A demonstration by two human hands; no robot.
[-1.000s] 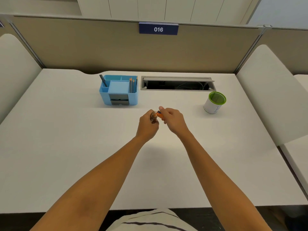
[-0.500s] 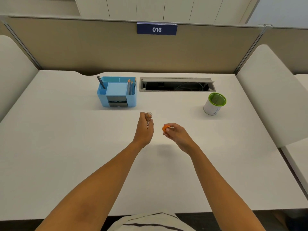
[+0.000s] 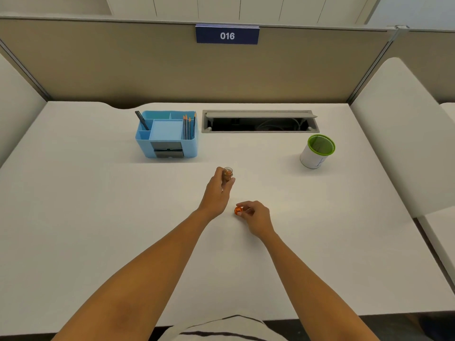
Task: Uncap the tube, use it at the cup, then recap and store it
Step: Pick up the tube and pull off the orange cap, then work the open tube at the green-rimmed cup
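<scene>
My left hand (image 3: 217, 191) holds a small clear tube (image 3: 227, 174) upright above the middle of the white desk, its open mouth at the top and brownish contents inside. My right hand (image 3: 256, 216) is lower and nearer to me, just above the desk, pinching the tube's orange cap (image 3: 238, 211) between thumb and fingers. The two hands are apart. A white cup with a green rim (image 3: 316, 152) stands on the desk to the far right, well away from both hands.
A blue desk organiser (image 3: 167, 135) with pencils and a pen stands at the back, left of centre. A grey cable slot (image 3: 259, 121) with its lid open lies behind the hands. Beige partitions (image 3: 123, 67) border the desk at the back and white ones at its sides.
The hands, together at the tube a second ago, have parted. The right hand pulled the orange cap off and dropped toward me and the desk; the left keeps the tube upright.
</scene>
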